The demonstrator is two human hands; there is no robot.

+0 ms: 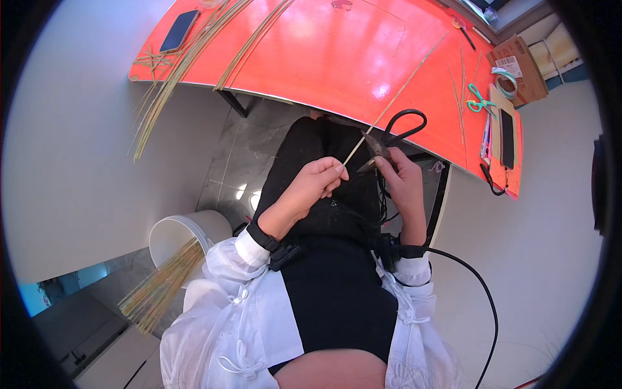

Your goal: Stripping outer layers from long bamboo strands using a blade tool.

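Observation:
My left hand (311,187) pinches the near end of a long, thin straw-coloured stalk (402,91) over my lap. The stalk slants away to the far right, lying across the red tabletop (337,61). Close beside it, my right hand (403,178) is closed on a pair of scissors (376,148) with dark blades and large black loop handles. The blades are spread apart near the stalk, just right of my left fingers. Whether they touch the stalk I cannot tell.
Stalk bundles (194,58) overhang the table's left edge, near a phone (179,31). At right lie green-handled scissors (479,102), a tape roll (505,82), another phone (506,139) and a cardboard box (518,61). A white bucket (217,223) with more stalks (162,285) lies lower left.

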